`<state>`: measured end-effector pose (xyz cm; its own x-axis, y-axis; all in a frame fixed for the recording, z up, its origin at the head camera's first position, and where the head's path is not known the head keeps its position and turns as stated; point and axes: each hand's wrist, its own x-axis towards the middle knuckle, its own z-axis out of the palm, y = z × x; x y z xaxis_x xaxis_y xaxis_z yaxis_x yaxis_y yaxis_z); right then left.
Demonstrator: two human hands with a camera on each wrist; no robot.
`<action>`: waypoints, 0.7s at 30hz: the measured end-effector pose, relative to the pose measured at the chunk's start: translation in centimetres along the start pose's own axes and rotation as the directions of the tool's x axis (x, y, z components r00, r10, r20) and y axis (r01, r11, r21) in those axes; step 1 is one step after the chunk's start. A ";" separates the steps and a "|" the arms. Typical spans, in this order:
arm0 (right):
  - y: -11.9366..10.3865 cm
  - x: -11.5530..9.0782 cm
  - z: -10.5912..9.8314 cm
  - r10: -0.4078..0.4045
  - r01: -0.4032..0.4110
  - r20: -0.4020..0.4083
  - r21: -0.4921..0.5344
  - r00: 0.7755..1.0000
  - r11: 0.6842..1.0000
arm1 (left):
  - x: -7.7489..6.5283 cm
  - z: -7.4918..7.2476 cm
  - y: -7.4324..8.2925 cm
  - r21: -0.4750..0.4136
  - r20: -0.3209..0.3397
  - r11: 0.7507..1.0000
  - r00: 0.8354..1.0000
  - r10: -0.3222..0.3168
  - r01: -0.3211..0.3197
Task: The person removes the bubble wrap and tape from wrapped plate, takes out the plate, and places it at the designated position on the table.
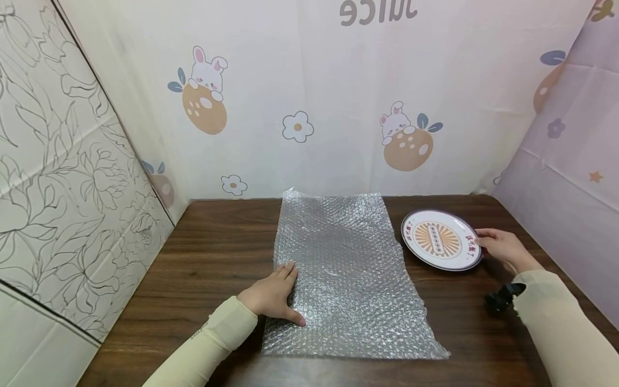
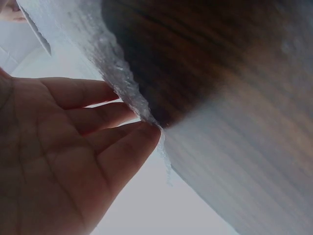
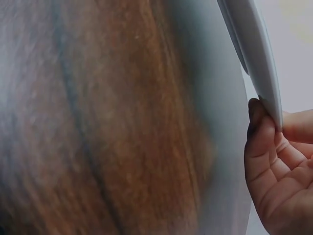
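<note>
A sheet of clear bubble wrap (image 1: pixel 340 269) lies flat, lengthwise on the brown table. My left hand (image 1: pixel 274 294) rests on its left edge, fingers extended and thumb spread. In the left wrist view, the fingertips of that hand (image 2: pixel 58 142) touch the edge of the bubble wrap (image 2: pixel 120 68). To the right of the sheet is a round white plate (image 1: pixel 456 231) with a dark rim, red characters and an orange sunburst. My right hand (image 1: pixel 508 250) pinches its right rim. The right wrist view shows the plate (image 3: pixel 259 54) edge-on between thumb and fingers of the right hand (image 3: pixel 286 181).
Dark wood grain covers the table (image 1: pixel 208 258). A curtain (image 1: pixel 338 75) printed with rabbits and flowers hangs behind it. At the left stands a white panel (image 1: pixel 72 150) with line-drawn flowers. A black strap device (image 1: pixel 503 298) sits at the right wrist.
</note>
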<state>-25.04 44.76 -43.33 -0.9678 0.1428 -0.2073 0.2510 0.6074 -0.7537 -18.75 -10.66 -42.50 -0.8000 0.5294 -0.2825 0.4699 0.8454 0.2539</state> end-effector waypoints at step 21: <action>0.7 0.1 -0.1 0.055 -0.055 0.035 -0.023 0.998 0.998 | 0.1 0.2 -0.2 -0.014 0.004 1.000 1.000 -0.002 0.002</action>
<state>-24.99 45.26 -43.85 -0.9512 0.1490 -0.2702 0.3029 0.6168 -0.7265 -18.88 -10.76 -42.78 -0.7993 0.5279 -0.2870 0.4627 0.8455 0.2666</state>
